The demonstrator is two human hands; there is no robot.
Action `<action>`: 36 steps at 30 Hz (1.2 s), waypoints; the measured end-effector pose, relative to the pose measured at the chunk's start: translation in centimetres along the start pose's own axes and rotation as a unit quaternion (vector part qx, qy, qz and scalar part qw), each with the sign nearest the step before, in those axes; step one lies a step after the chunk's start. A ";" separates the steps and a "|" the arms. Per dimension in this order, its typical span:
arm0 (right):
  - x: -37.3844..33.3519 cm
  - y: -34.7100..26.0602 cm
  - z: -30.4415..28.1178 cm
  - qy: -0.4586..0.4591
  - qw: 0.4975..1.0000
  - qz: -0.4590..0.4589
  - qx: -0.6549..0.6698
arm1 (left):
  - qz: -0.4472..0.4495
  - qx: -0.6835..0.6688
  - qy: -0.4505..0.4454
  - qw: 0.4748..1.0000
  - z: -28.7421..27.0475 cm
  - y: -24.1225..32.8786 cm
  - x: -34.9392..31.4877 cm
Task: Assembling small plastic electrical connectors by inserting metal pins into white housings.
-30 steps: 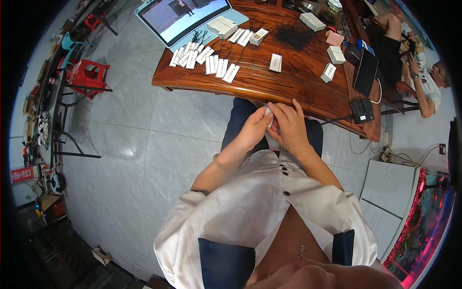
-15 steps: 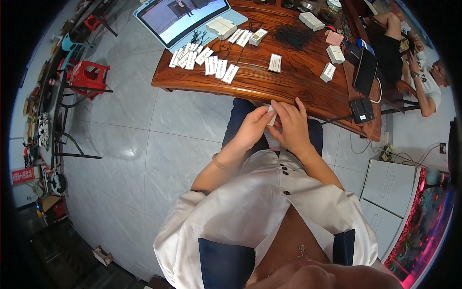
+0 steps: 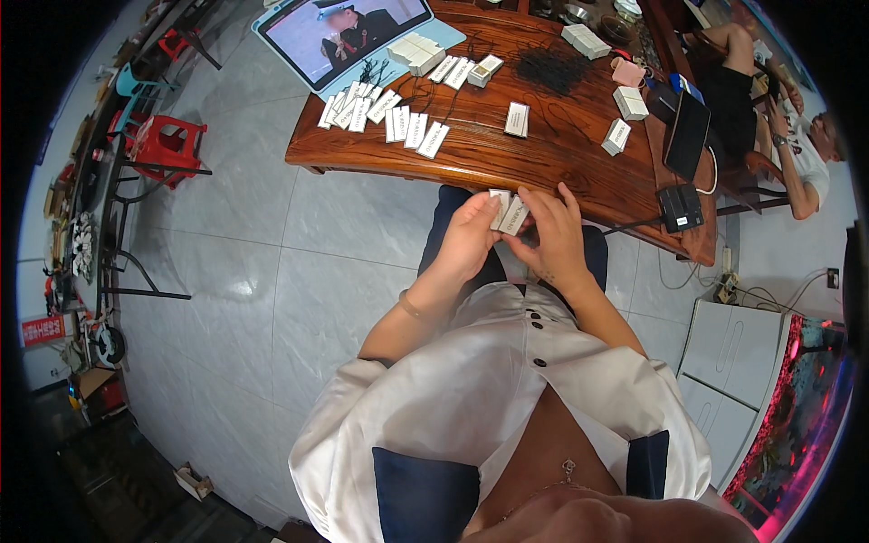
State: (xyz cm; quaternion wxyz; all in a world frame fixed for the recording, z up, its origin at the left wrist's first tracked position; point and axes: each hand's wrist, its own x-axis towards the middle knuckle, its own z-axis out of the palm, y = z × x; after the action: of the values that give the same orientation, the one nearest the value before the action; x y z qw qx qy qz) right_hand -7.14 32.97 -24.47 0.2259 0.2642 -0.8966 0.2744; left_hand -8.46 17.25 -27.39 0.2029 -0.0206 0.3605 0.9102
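Note:
Just off the table's near edge, above my lap, my two hands meet over small white printed tags. My left hand pinches one white tag between thumb and fingers. Beside it, overlapping slightly, another white tag is gripped by my right hand, whose little-finger side is partly spread. Whether each is a single tag or a thin stack, I cannot tell. On the table, loose tags with black cords lie fanned at the left. A short stack of tags stands alone nearest my hands.
The wooden table carries a tablet playing video, a tangle of black cords, more tag stacks, a phone and a black box. Another person sits at the right. Red stools stand left.
The tags between my hands have come apart into two, tilted so their printed faces show. Both hands stay in nearly the same place. The picture on the tablet has changed.

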 end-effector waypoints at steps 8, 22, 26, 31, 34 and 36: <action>0.1 0.1 -0.5 -0.020 1.000 -0.011 -0.002 | 0.050 0.045 0.040 0.997 0.4 0.0 -0.3; -0.3 -0.1 0.1 -0.011 1.000 -0.015 -0.012 | 0.055 0.139 0.046 0.988 0.5 -0.1 -0.6; 0.4 -0.4 -0.5 -0.030 0.999 -0.017 -0.007 | 0.011 0.155 0.038 0.987 0.8 -0.1 -0.6; 0.3 -0.4 -0.3 -0.058 0.998 -0.008 -0.009 | -0.009 0.167 -0.028 0.986 -0.6 -1.3 -0.2; 0.2 -0.4 -0.2 -0.056 0.998 -0.005 -0.006 | -0.026 0.153 -0.047 0.987 -0.4 -1.1 -0.3; 0.2 -0.4 -0.3 -0.061 0.998 -0.007 -0.005 | -0.030 0.153 -0.039 0.987 0.1 -0.8 -0.6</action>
State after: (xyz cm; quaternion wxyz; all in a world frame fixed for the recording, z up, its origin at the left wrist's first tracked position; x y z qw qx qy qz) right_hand -6.93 32.82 -23.96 0.1738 0.2858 -0.9083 0.2512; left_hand -7.63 17.64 -27.74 0.2447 0.0353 0.4862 0.8381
